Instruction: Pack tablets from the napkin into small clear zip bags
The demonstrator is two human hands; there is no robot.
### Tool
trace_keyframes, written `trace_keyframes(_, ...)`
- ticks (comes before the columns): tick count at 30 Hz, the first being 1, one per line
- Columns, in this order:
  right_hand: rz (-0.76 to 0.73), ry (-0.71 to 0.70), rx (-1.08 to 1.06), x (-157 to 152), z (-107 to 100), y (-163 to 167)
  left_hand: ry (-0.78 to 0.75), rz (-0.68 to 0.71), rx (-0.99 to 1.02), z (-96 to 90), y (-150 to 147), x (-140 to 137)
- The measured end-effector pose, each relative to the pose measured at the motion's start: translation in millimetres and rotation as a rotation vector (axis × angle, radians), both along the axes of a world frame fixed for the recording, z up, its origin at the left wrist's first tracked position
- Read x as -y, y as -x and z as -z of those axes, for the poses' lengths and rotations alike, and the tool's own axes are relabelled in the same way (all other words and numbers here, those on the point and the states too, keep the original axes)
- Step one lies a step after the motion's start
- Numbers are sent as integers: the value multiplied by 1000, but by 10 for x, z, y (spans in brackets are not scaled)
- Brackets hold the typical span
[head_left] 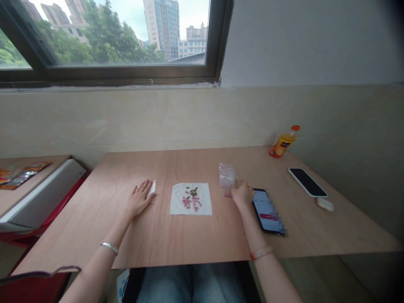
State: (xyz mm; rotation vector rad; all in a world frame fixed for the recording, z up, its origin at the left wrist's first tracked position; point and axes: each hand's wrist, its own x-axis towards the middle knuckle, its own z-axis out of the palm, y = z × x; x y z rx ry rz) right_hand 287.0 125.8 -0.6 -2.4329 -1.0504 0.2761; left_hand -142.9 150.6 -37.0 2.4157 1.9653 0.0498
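My left hand [141,197] lies flat on the table, fingers stretched out, partly covering a small clear plastic bag [153,188]. Right of it, a white paper sheet [176,204] bears several pink pills [187,203] and several dark green-brown capsules [193,192]. Farther right are clear zip bags [226,173], seemingly a small stack, with something pinkish at the lower end. At their lower right edge my right hand [243,193] has its fingers curled closed on the plastic; the fingertips are partly hidden.
Beside my right wrist lies a phone [265,210] with a lit screen. Farther right are a dark-screened phone [307,182] and a small white case [325,204]. An orange drink bottle [282,144] stands at the back right, by the wall. Left of the wooden table [151,240] is another table [59,166].
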Motion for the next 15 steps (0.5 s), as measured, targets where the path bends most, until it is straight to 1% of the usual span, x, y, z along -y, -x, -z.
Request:
trace_keyframes(2, -15, 53, -39, -10, 9, -26, 3, 7, -2, -15, 9, -3)
trace_keyframes(4, -27, 73, -75, -22, 28, -52, 15, 9, 1, -33, 13, -2)
trace_keyframes(10, -26, 53, -109, -23, 99, -114, 36, 7, 74, -87, 6, -68)
trace_keyframes(13, -53, 44, -84, -25, 129, -113, -34, -3, 152, -166, -73, -121)
trace_keyframes(15, -70, 48, -67, -27, 138, -107, -105, -3, 227, -261, -177, -137)
